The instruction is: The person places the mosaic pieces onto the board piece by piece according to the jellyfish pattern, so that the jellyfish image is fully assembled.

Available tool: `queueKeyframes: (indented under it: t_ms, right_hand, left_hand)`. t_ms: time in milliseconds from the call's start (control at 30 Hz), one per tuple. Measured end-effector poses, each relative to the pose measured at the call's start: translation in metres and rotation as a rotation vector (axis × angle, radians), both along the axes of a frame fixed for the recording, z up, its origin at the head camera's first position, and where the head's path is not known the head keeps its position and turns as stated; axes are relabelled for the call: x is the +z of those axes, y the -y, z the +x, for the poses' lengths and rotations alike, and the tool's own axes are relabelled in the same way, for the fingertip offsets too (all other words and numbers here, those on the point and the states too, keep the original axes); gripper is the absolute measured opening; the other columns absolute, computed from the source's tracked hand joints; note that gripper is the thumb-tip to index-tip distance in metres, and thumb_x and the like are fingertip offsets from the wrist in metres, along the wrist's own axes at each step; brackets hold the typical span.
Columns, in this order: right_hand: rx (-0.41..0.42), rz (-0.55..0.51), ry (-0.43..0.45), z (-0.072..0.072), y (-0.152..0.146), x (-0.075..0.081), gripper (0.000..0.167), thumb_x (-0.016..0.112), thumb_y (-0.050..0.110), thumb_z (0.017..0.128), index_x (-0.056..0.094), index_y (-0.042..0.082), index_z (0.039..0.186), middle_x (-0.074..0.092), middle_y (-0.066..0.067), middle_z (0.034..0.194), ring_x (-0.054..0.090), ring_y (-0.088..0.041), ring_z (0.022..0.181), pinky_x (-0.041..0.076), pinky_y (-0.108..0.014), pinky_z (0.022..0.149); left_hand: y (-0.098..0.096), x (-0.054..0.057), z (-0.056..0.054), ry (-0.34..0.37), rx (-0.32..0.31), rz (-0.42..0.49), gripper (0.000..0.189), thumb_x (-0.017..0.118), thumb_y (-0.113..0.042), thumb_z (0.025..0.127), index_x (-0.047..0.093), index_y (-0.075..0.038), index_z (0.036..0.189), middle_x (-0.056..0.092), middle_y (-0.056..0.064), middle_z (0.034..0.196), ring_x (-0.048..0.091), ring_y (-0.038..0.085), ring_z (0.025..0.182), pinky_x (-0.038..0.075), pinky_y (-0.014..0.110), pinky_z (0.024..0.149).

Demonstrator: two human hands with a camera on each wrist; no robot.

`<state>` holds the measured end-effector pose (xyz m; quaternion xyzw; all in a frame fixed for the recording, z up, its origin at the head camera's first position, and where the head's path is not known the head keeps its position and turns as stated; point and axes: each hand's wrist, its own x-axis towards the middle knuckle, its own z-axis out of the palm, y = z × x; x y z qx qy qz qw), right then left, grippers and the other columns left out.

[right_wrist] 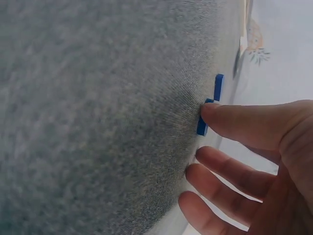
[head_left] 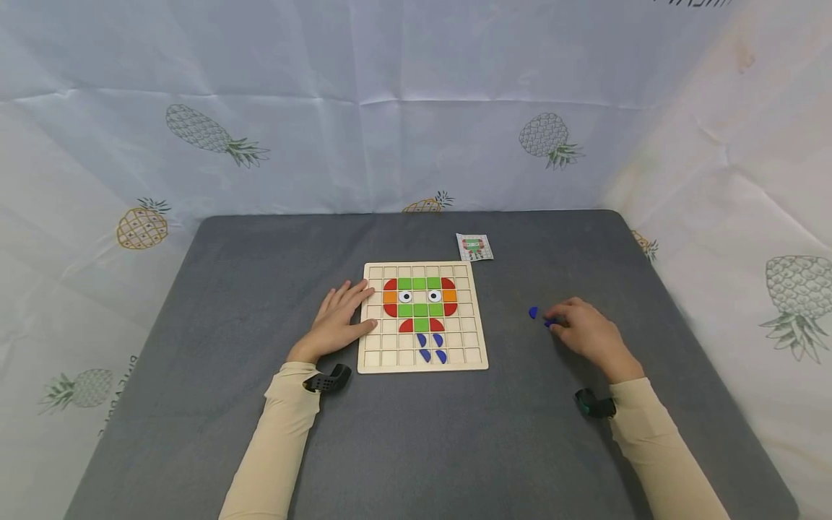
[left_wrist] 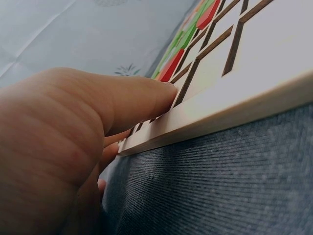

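Note:
A square wooden grid board [head_left: 383,357] lies on the table, bearing a figure of red, green, orange and blue pieces with two eye pieces. My left hand [head_left: 338,323] rests on the board's left edge, fingers spread; in the left wrist view its thumb [left_wrist: 142,95] presses on the rim. To the right of the board, my right hand [head_left: 590,334] pinches a blue half-round piece [right_wrist: 202,126] at the table surface between thumb and index finger. The index finger is mostly hidden in the right wrist view. Just beyond it lies another blue half-round piece [head_left: 534,313].
A small pattern card [head_left: 474,247] with a similar figure lies behind the board's upper right corner. Grey cloth covers the table [head_left: 260,274], and a pineapple-print curtain [head_left: 390,144] hangs along its back and sides.

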<state>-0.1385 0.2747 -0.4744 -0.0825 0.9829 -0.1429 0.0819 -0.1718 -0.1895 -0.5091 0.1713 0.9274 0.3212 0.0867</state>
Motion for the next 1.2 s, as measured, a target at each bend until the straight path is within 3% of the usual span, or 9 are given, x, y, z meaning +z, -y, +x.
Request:
queueKeyframes:
  t_ms: [100, 233, 367, 467, 600, 800, 967, 1067, 1200]
  right_hand:
    - [-0.021, 0.035, 0.004, -0.002, 0.002, 0.001, 0.021, 0.067, 0.016, 0.096, 0.072, 0.007, 0.114, 0.06, -0.023, 0.128, 0.058, -0.044, 0.115, 0.052, -0.066, 0.08]
    - [-0.039, 0.018, 0.011, -0.005, 0.001, 0.002, 0.016, 0.067, 0.015, 0.097, 0.069, 0.005, 0.11, 0.067, -0.021, 0.113, 0.064, -0.037, 0.099, 0.053, -0.058, 0.075]
    - [-0.016, -0.085, -0.001, -0.009, -0.001, 0.002, 0.029, 0.057, 0.008, 0.101, 0.061, -0.001, 0.129, 0.067, -0.024, 0.11, 0.064, -0.032, 0.088, 0.052, -0.049, 0.071]
    - [0.017, -0.168, -0.03, -0.01, 0.0, 0.004, 0.034, 0.05, 0.006, 0.105, 0.057, -0.004, 0.137, 0.063, -0.025, 0.113, 0.06, -0.03, 0.087, 0.049, -0.043, 0.071]
    - [-0.02, -0.275, -0.052, -0.011, 0.005, 0.011, 0.029, 0.047, 0.013, 0.108, 0.063, -0.002, 0.128, 0.067, -0.021, 0.112, 0.064, -0.029, 0.092, 0.052, -0.04, 0.074]
    - [-0.07, -0.411, -0.023, -0.014, 0.021, 0.026, 0.028, 0.048, 0.024, 0.109, 0.06, 0.002, 0.122, 0.074, -0.015, 0.105, 0.072, -0.028, 0.096, 0.059, -0.037, 0.081]
    - [-0.019, -0.443, -0.043, -0.02, 0.037, 0.033, 0.027, 0.051, 0.022, 0.107, 0.06, 0.002, 0.123, 0.072, -0.017, 0.1, 0.069, -0.029, 0.086, 0.055, -0.029, 0.07]
    - [0.022, -0.442, -0.059, -0.022, 0.047, 0.037, 0.03, 0.046, 0.019, 0.109, 0.061, 0.0, 0.128, 0.066, -0.021, 0.099, 0.065, -0.029, 0.08, 0.051, -0.03, 0.066]
    - [0.012, -0.482, -0.034, -0.024, 0.059, 0.041, 0.029, 0.045, 0.02, 0.11, 0.063, 0.003, 0.125, 0.066, -0.023, 0.104, 0.068, -0.027, 0.084, 0.059, -0.043, 0.073]
  left_hand:
    - [0.0, 0.001, 0.001, 0.001, 0.0, 0.0, 0.072, 0.065, -0.032, 0.095, 0.036, -0.013, 0.158, 0.023, 0.01, 0.17, 0.007, 0.035, 0.159, -0.003, 0.054, 0.129]
    - [0.0, 0.0, 0.001, 0.001, -0.002, -0.001, 0.071, 0.065, -0.032, 0.096, 0.036, -0.014, 0.159, 0.022, 0.01, 0.17, 0.007, 0.035, 0.16, -0.003, 0.054, 0.129]
    - [-0.001, -0.001, 0.001, 0.001, 0.0, -0.009, 0.071, 0.065, -0.031, 0.096, 0.036, -0.014, 0.159, 0.023, 0.009, 0.17, 0.007, 0.035, 0.16, -0.003, 0.053, 0.129]
    - [-0.001, -0.001, 0.001, 0.001, 0.003, -0.012, 0.071, 0.065, -0.032, 0.096, 0.036, -0.014, 0.159, 0.023, 0.009, 0.17, 0.007, 0.034, 0.16, -0.003, 0.053, 0.129]
    - [-0.001, 0.0, 0.001, 0.001, 0.004, -0.012, 0.071, 0.065, -0.032, 0.096, 0.036, -0.014, 0.159, 0.023, 0.009, 0.17, 0.007, 0.034, 0.16, -0.003, 0.053, 0.129]
    - [0.0, 0.0, 0.001, 0.001, 0.004, -0.008, 0.071, 0.065, -0.032, 0.096, 0.036, -0.014, 0.159, 0.022, 0.008, 0.17, 0.007, 0.034, 0.16, -0.003, 0.053, 0.129]
    - [0.001, -0.001, 0.001, 0.006, 0.004, -0.005, 0.072, 0.065, -0.032, 0.096, 0.036, -0.015, 0.159, 0.022, 0.008, 0.17, 0.006, 0.034, 0.16, -0.003, 0.053, 0.129]
    - [0.001, -0.001, 0.001, 0.007, 0.005, -0.005, 0.072, 0.065, -0.032, 0.096, 0.036, -0.015, 0.159, 0.022, 0.008, 0.17, 0.006, 0.034, 0.16, -0.003, 0.053, 0.129]
    - [0.0, 0.0, 0.001, 0.004, 0.003, -0.005, 0.071, 0.065, -0.032, 0.096, 0.036, -0.015, 0.159, 0.022, 0.008, 0.17, 0.007, 0.035, 0.16, -0.003, 0.054, 0.129]
